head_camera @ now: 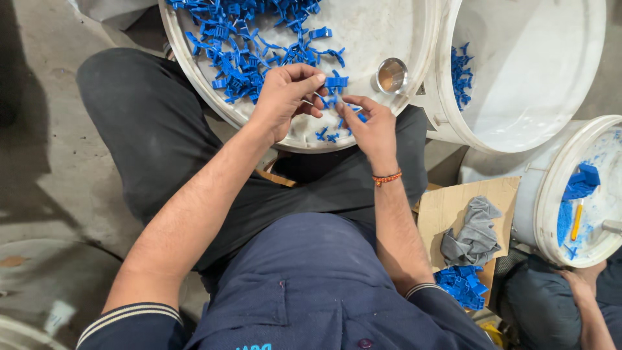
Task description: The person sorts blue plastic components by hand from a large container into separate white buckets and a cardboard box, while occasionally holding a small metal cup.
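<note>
1. We find the left hand (282, 97) with its fingers closed on a small blue plastic piece (335, 82), pinched between thumb and forefinger at the near edge of a white drum lid (389, 26).
2. The right hand (369, 129) sits just beside it; its fingertips touch the same cluster of blue pieces, fingers half curled. We cannot tell whether it grips one firmly.
3. A heap of loose blue pieces (240, 45) covers the far-left part of the lid. A few more lie at the near edge under the hands.
4. A small round metal cap (392, 76) stands near the lid's right edge.
5. To the right, an open white bucket (538, 71) holds some blue pieces against its left wall.
6. A second white drum (551, 188) at the right edge carries blue parts and a yellow-handled tool (576, 220).
7. A grey rag (476, 233) lies on cardboard (447, 207) on the floor, with a pile of blue pieces (461, 285) at the cardboard's near edge.
8. Another person's hand (580, 285) shows at the lower right corner.
</note>
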